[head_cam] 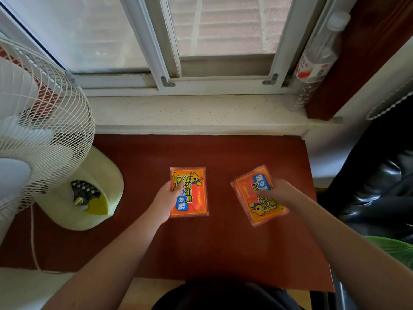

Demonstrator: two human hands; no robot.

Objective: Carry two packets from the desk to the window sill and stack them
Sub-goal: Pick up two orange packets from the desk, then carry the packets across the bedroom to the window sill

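Two orange packets with a cartoon animal and a blue label are over the red-brown desk (223, 242). My left hand (166, 200) grips the left packet (194, 193) by its left edge, thumb on top. The right packet (257, 198) is tilted, and my right hand (277, 191) holds it at its right edge with the thumb across its face. Whether the packets rest on the desk or are slightly lifted I cannot tell. Beyond the desk's far edge runs the pale speckled window sill (196, 113), bare along its middle.
A white table fan (40, 130) with a cream base (89, 193) stands at the desk's left. A clear plastic bottle (317, 59) stands at the sill's right end beside a dark wooden frame (357, 59). A black chair (380, 186) is at the right.
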